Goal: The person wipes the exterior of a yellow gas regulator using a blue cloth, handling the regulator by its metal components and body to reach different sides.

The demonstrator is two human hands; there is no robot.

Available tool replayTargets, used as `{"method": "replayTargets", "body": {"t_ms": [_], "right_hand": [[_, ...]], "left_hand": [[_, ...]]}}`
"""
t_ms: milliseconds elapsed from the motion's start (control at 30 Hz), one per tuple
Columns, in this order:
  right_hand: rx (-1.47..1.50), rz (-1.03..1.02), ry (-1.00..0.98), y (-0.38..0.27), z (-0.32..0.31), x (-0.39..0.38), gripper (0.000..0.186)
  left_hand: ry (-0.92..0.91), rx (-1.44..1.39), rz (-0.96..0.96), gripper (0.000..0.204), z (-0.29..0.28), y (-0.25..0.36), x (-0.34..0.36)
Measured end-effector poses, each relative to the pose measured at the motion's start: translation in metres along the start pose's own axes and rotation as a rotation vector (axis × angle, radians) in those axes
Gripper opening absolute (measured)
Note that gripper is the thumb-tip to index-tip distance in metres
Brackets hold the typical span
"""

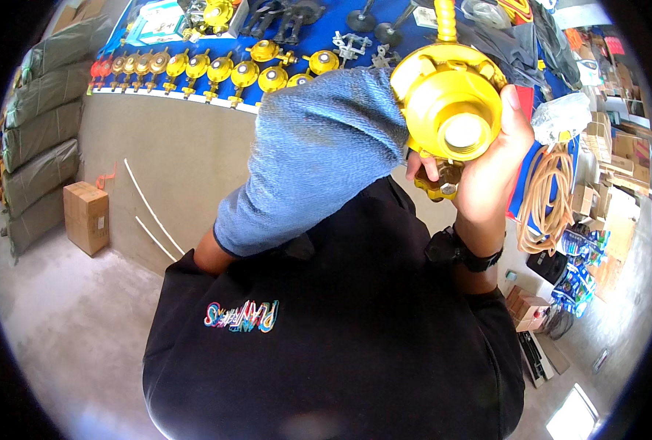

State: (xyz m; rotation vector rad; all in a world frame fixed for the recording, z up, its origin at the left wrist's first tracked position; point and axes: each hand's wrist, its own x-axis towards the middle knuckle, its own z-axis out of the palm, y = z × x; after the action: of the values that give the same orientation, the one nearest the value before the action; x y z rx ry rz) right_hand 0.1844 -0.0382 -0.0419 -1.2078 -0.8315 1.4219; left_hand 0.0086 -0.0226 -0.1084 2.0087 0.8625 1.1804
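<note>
My right hand (pixel 496 161) grips a yellow metal regulator (pixel 443 103), thumb along its right side and fingertips showing below it. The regulator has a round threaded opening facing up, a ribbed stem at the top and a brassy lower fitting (pixel 443 183). A blue cloth (pixel 311 154) covers my left hand and forearm, of which only a bit near the wrist (pixel 212 253) shows. The cloth meets the regulator's left side, and the fingers of that hand are hidden under it.
Rows of regulators (pixel 220 70) and metal parts line a blue display bench (pixel 143 33). A carton (pixel 85 218) stands at left by stacked wrapped bundles (pixel 40 121). Coiled tan hose (pixel 542 198), a plastic bag (pixel 561 117) and more boxes (pixel 528 308) are at right.
</note>
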Motion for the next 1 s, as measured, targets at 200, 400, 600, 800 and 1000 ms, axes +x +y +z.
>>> {"method": "replayTargets", "body": {"t_ms": [200,400,600,800,1000], "right_hand": [[-0.057,-0.034,0.074,0.001,0.004,-0.003,0.076],[-0.071,-0.013,0.067,0.000,0.001,-0.004,0.076],[-0.013,0.033,0.018,-0.001,-0.001,-0.004,0.077],[0.031,0.025,0.006,-0.001,-0.002,-0.005,0.077],[-0.100,-0.034,0.025,-0.002,0.000,-0.006,0.077]], "left_hand": [[-0.090,0.260,-0.038,0.022,-0.015,0.015,0.011],[-0.108,0.548,0.133,0.024,-0.013,0.013,0.011],[-0.070,0.308,0.067,0.026,-0.009,0.003,0.001],[-0.082,0.221,-0.027,0.029,-0.010,0.014,0.000],[-0.142,0.449,0.115,0.033,-0.011,0.007,-0.002]]}}
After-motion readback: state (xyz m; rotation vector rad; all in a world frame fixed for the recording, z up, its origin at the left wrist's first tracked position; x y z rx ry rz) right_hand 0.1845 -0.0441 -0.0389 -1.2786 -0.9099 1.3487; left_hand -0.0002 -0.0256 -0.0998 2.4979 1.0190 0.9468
